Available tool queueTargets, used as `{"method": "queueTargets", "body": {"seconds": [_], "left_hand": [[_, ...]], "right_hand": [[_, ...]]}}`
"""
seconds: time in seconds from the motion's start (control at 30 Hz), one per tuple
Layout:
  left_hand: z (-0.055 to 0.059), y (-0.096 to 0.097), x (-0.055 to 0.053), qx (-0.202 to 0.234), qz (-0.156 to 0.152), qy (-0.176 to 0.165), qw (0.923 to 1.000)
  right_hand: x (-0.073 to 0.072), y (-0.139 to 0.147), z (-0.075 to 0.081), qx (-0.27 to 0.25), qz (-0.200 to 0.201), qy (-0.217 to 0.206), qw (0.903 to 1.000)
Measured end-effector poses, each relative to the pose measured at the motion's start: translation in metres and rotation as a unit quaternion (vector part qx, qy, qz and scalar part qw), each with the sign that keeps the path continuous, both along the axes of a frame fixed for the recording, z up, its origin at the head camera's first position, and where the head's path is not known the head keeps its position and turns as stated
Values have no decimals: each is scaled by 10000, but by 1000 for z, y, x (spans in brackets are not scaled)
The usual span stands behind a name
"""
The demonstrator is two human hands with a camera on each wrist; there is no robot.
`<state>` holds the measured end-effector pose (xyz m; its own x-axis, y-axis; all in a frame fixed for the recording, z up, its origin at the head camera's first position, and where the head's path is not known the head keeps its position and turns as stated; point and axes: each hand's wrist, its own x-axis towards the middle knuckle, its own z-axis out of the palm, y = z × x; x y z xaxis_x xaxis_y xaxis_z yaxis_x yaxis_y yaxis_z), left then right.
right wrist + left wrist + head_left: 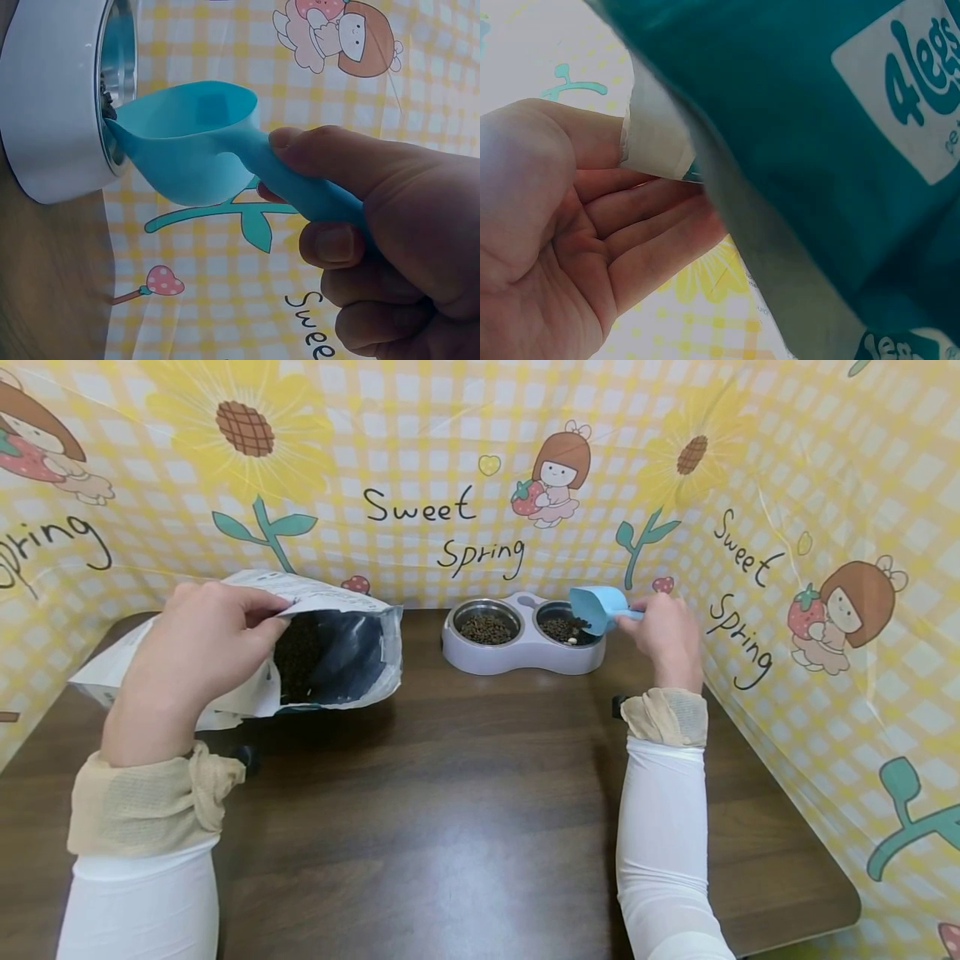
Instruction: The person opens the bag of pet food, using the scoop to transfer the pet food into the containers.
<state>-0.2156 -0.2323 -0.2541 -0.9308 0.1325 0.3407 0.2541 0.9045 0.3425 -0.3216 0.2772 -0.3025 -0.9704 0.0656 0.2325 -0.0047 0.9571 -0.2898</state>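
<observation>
My left hand pinches the rim of a pet food bag between thumb and fingers. The bag lies tilted with its mouth facing right, dark kibble inside against a silvery lining; its teal printed side shows in the left wrist view. My right hand grips the handle of a light blue scoop, tipped with its lip over the right bowl of a pale double pet bowl. Brown kibble covers the left bowl's bottom. More kibble and a few pale bits lie in the right one.
The double bowl stands at the back of a dark brown wooden table. A yellow checked cloth with sunflowers and cartoon figures hangs close behind the table and along its right side.
</observation>
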Motion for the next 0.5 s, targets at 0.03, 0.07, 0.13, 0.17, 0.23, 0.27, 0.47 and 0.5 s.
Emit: {"method": "queueTargets", "body": {"seconds": [0.03,0.07,0.13,0.17,0.23,0.27,0.47,0.5], "left_hand": [[0,0,0,3,-2,3,10000],[0,0,0,4,-7,15,10000],[0,0,0,2,-15,12,10000],[0,0,0,0,-17,11,10000],[0,0,-1,-3,-21,4,10000],[0,-1,-1,-8,-19,-6,10000],[1,-1,0,-25,0,-23,10000],[1,0,0,-22,-2,-15,10000]], "right_hand": [[0,0,0,26,4,61,10000],[0,1,0,43,6,109,9999],[0,0,1,47,2,177,9998],[0,0,1,38,-2,206,9998],[0,0,1,44,4,179,9998],[0,-1,1,41,10,146,9999],[1,-3,1,133,44,280,9995],[1,-3,1,156,43,309,9994]]}}
